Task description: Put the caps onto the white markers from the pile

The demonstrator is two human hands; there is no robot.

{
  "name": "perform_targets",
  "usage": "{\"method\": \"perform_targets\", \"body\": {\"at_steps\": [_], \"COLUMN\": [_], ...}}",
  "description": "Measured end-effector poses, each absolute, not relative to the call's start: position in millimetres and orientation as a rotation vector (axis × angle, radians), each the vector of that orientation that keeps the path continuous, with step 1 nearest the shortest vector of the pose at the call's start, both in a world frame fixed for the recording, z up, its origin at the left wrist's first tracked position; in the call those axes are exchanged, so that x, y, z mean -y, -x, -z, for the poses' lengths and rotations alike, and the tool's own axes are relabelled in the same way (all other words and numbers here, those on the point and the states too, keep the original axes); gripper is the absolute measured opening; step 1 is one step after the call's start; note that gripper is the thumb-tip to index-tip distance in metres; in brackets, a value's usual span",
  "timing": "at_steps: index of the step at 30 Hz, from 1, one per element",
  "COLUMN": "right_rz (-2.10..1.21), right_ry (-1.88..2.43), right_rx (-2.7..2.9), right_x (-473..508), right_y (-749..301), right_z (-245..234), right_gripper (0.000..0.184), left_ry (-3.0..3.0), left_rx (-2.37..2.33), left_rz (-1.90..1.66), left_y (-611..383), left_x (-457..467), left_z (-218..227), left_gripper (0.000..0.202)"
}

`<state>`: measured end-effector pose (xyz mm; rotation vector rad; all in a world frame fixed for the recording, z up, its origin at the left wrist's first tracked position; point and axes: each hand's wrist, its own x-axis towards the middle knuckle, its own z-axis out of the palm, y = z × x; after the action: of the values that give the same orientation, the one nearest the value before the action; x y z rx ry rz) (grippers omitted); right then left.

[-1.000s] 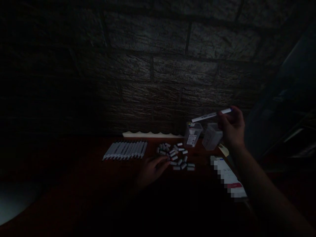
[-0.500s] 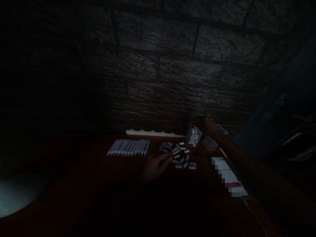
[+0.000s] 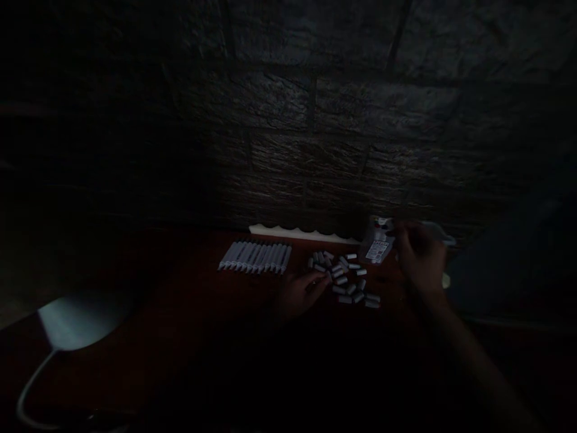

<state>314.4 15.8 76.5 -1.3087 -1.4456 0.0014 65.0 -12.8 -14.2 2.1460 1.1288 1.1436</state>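
Note:
In dim light, my left hand [image 3: 300, 294] rests low at the near side of a loose pile of short grey-white marker caps [image 3: 341, 281]. Its thumb and fingers pinch together around one cap [image 3: 329, 276] at the pile's edge. My right hand [image 3: 421, 258] is just right of a clear plastic box [image 3: 377, 243] with a white label and a few pieces inside near its top. Its fingers are curled in, and darkness hides what they hold, if anything. Left of the pile, several white markers [image 3: 256, 257] lie side by side in a row.
A white strip with a scalloped edge [image 3: 302, 233] lies along the foot of the brick wall [image 3: 279, 138]. A pale lamp shade [image 3: 85, 319] with a curved stem stands at the left. Behind my right hand is a clear lid-like piece [image 3: 437, 230].
My right hand has come away from the box's top, to the right and nearer. The view has turned, and the phone no longer shows. My left hand remains at the caps.

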Motion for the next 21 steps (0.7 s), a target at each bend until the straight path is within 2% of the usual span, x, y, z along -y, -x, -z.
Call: {"method": "perform_targets", "body": {"at_steps": [6,11,14,21], "right_rz": [-0.088,-0.127,-0.158,-0.189], "right_ry": [1.29,1.305,1.271,1.281], "right_rx": [1.539,1.668,1.698,1.684], "right_x": [11,17,16,12], "right_y": [-274,-270,-267,-265], "right_z": [-16,-10,-8,0], "right_gripper": [0.029,0.027,0.028,0.034], "left_ry": [-2.191,-2.27,-2.297,-2.343], "left_rx": [-1.368,-1.757,-1.973,-2.064], "left_rz": [-1.086,-1.107,-0.983,-0.857], "left_y": [-56,-32,-21,-28], "left_x": [4,-15,-23,-25], "left_z": [19,18,18,20], "left_gripper": [0.026,0.026,0.022,0.017]}}
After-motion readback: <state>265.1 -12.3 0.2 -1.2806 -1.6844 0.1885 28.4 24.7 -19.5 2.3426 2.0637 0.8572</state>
